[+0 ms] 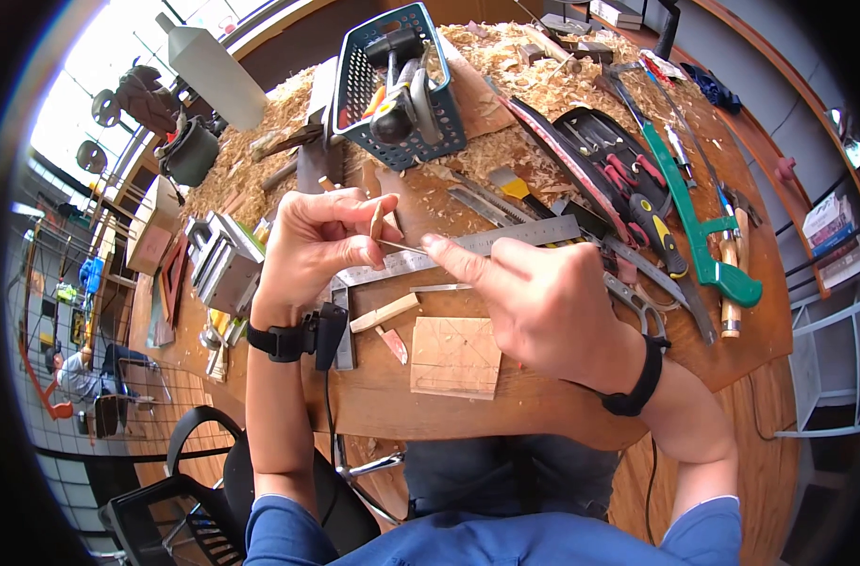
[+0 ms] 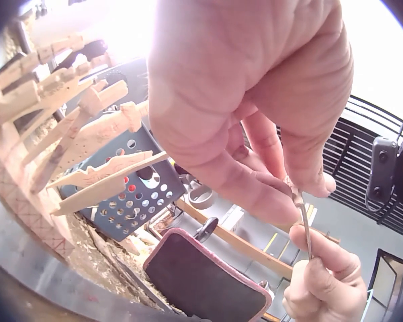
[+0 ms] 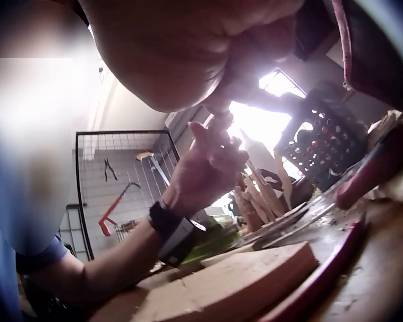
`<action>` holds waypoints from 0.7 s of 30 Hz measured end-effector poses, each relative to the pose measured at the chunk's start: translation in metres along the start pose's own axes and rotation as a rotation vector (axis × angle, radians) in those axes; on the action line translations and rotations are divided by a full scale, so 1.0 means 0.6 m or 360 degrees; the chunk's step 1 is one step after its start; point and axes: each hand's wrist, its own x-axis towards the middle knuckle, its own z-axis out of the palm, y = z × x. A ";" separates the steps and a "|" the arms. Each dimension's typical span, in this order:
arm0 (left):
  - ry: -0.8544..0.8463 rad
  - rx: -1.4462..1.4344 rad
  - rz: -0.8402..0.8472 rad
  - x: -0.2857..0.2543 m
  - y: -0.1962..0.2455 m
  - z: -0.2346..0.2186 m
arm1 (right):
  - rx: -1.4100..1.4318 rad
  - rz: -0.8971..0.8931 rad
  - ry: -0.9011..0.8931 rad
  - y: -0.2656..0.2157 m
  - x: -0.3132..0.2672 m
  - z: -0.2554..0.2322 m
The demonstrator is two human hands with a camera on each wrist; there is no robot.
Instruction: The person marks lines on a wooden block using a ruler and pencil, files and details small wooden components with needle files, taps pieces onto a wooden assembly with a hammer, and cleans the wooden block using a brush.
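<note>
The left hand (image 1: 307, 241) pinches a small brown wooden piece (image 1: 377, 223) between thumb and fingers, above the bench. From the right, the right hand (image 1: 552, 307) grips a thin rod-like tool (image 1: 403, 248), its index finger stretched along it and its far end at the piece. In the left wrist view the thin tool (image 2: 306, 231) runs from the right hand (image 2: 326, 285) up to the fingertips of the left hand (image 2: 248, 100). The right wrist view has the left hand (image 3: 211, 164) raised beyond the dark underside of the right hand (image 3: 174, 54); the piece cannot be made out there.
Under the hands lie a steel ruler (image 1: 538, 231), a marked wooden square (image 1: 455, 358) and a wooden strip (image 1: 384, 312). Behind stands a blue basket (image 1: 392, 151) of tools amid wood shavings. A green-handled saw (image 1: 732, 283) is at the right, a metal vise (image 1: 224, 264) at the left.
</note>
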 end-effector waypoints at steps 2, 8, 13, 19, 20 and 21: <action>-0.0018 0.0034 -0.0003 0.000 -0.001 -0.003 | 0.1030 0.0572 -0.0126 -0.003 0.003 0.000; 0.0006 -0.0028 0.0013 0.000 -0.004 0.002 | 0.0112 0.0094 -0.0041 -0.006 0.004 -0.015; -0.0034 0.0204 0.0016 0.002 -0.012 -0.004 | -0.0119 0.0121 -0.0184 -0.014 0.006 -0.027; 0.0004 0.0174 0.0042 0.002 -0.006 0.004 | 0.0551 0.0103 0.0226 0.010 -0.002 0.022; 0.0009 0.0175 0.0042 0.001 -0.006 0.003 | -0.0092 0.0135 -0.0112 -0.020 0.006 -0.025; -0.0010 0.0094 0.0014 0.001 -0.005 0.001 | -0.0089 0.0134 -0.0113 -0.022 0.008 -0.031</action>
